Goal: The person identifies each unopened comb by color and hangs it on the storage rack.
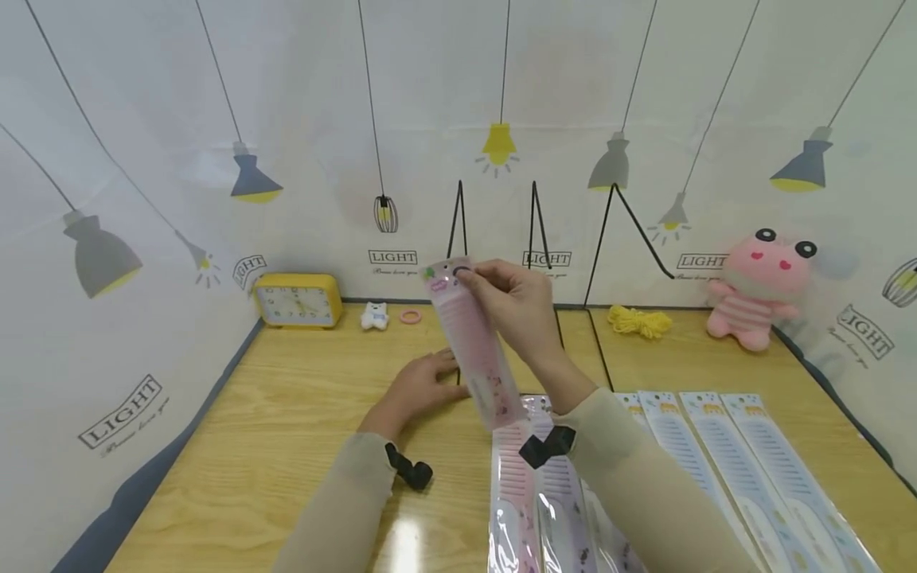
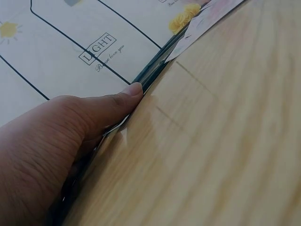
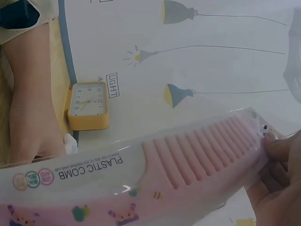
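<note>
My right hand (image 1: 469, 274) pinches the top end of a pink plastic comb in a clear printed sleeve (image 1: 476, 350) and holds it upright and slanted above the wooden table (image 1: 286, 414). In the right wrist view the comb (image 3: 188, 165) fills the frame, with the fingertips (image 3: 277, 150) on its toothed end near the hang hole. My left hand (image 1: 430, 378) lies flat on the table just left of the comb's lower end, fingers stretched out and holding nothing. The left wrist view shows that hand (image 2: 70, 136) pressed on the tabletop.
Several packaged combs lie side by side at the front right, pink ones (image 1: 516, 477) and blue ones (image 1: 716, 454). Black wire stands (image 1: 458, 223) rise at the back. A yellow clock (image 1: 297, 301), small white bear (image 1: 374, 315), pink ring (image 1: 411, 317), yellow cord (image 1: 640, 321) and pink plush (image 1: 759, 290) line the wall.
</note>
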A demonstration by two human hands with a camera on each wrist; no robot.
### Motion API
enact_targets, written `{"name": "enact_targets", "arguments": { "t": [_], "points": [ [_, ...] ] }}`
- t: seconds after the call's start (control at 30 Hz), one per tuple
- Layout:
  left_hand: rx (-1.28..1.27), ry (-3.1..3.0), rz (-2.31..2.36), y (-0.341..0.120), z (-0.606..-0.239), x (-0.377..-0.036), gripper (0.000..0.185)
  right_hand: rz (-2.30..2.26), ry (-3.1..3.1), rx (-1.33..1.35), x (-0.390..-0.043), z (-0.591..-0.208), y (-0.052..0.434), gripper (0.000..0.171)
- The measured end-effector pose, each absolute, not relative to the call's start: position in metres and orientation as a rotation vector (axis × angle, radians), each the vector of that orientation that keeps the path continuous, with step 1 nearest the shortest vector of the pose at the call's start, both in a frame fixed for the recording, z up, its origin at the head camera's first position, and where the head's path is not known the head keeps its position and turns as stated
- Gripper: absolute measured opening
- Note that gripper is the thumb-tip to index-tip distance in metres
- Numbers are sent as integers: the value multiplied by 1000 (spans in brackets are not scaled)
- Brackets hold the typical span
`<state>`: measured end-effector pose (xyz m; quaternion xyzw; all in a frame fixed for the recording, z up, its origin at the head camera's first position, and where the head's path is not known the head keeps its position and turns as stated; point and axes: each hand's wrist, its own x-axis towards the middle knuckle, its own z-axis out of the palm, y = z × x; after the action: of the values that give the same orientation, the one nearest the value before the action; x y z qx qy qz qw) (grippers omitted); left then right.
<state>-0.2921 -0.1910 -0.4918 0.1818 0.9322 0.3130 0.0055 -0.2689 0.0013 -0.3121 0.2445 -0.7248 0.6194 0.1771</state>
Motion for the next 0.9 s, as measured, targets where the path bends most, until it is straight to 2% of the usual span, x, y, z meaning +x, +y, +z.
{"name": "enact_targets", "arguments": {
  "t": [0.23, 0.4, 0.67, 0.9],
  "points": [
    [479, 2905, 1014, -188, -495, -292, 75, 1670, -2065, 636, -282, -315, -3, 18],
    [445, 2906, 997, -187, -497, -292, 81, 1560, -2067, 554, -311, -318, -9, 17],
    [496, 2919, 1014, -191, -494, -294, 76, 1524, -1921, 523, -364, -317, -23, 17],
    [505, 2912, 997, -189, -496, -295, 78, 1558, -1958, 424, -384, -316, -26, 18]
  ]
}}
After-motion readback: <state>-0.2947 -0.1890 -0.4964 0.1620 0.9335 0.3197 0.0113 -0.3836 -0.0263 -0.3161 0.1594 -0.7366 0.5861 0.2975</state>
